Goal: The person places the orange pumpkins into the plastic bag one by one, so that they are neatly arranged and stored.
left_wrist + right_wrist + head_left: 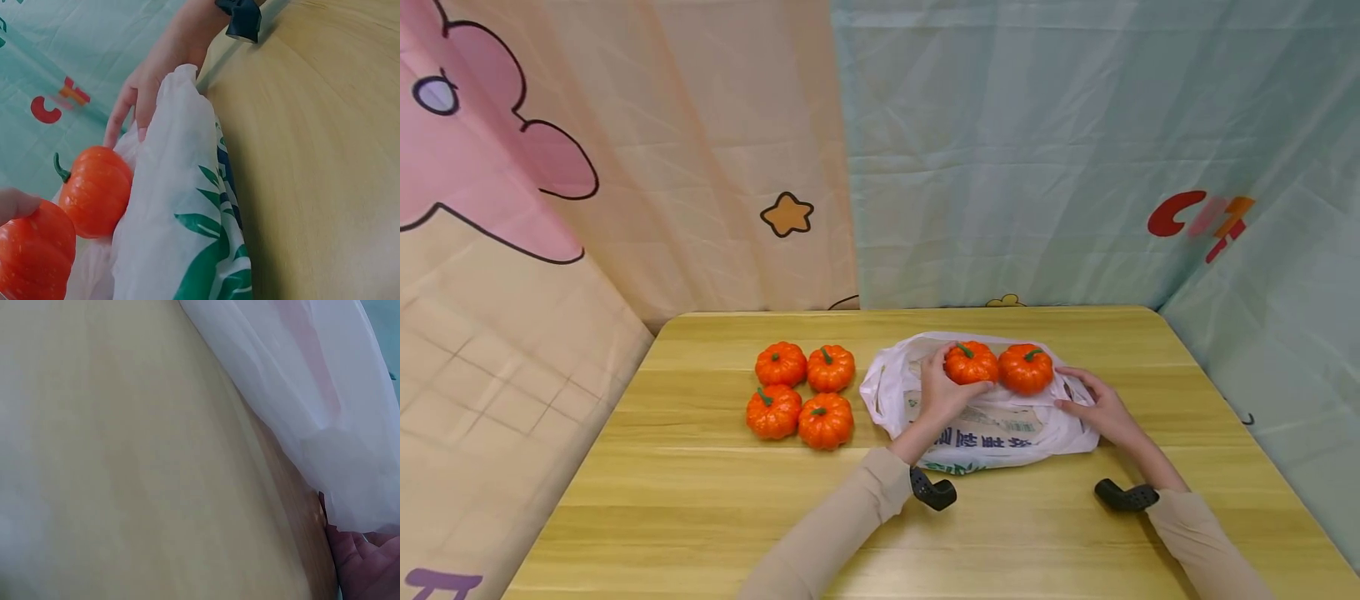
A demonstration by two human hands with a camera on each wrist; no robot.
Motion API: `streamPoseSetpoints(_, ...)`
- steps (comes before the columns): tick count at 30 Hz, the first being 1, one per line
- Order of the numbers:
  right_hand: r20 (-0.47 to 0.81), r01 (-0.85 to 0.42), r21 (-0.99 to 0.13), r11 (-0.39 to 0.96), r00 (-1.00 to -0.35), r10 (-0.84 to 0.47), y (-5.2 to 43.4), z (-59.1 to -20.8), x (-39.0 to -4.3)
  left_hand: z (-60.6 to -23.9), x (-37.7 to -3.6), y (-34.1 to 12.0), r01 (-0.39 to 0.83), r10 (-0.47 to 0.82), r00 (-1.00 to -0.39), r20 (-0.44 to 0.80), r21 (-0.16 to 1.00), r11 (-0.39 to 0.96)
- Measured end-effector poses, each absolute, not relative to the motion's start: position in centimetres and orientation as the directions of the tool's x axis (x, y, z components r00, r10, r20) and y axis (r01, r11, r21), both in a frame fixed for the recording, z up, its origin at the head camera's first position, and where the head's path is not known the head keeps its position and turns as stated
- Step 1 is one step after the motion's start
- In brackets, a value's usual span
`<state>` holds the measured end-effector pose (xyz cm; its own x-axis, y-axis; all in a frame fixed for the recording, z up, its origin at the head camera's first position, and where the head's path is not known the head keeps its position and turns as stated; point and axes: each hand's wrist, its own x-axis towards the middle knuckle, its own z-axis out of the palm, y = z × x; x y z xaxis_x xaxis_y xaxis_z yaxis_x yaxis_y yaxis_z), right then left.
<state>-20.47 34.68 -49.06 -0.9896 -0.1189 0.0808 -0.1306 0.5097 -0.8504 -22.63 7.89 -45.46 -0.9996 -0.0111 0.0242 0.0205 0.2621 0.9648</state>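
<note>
A white plastic bag (992, 425) with green print is lying flat on the wooden table (700, 500), and two orange pumpkins are sitting side by side on its far part. The left hand (942, 387) is wrapping its grip around the left pumpkin (970, 362), fingers curled over the near and left side of it, thumb toward the top. The right pumpkin (1026, 367) is touching the held one and is lying just beyond the right hand (1093, 407).

That right hand is resting on the bag's right edge with its fingers fairly straight, pressing the plastic down near the handle; in the left wrist view its fingertips (119, 125) are lying against the crumpled film just beside the right pumpkin. Whether the thumb is pinching a fold is hard to tell, as the right wrist view is blurred.

Four more pumpkins (801, 393) are sitting in a tight square on the table, well to the left of the bag.
</note>
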Motion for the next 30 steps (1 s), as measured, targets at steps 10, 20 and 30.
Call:
streamPoseSetpoints(10, 0.080, -0.133, -0.856, 0.499, -0.989, -0.127, 34.7, -49.4, -20.7, -46.4, -23.3, 8.2, 0.057, -0.003, -0.998, 0.061, 0.937, 0.344)
streamPoseSetpoints(20, 0.072, -0.123, -0.857, 0.500, -0.990, -0.119, 34.7, -49.2, -20.6, -47.1, -23.8, 8.5, 0.061, 0.005, -0.998, 0.065, 0.911, 0.408)
streamPoseSetpoints(30, 0.077, -0.128, -0.851, 0.509, -0.990, -0.120, 34.9, -49.3, -20.5, -47.4, -23.8, 8.5, 0.058, -0.005, -0.998, 0.064, 0.929, 0.364)
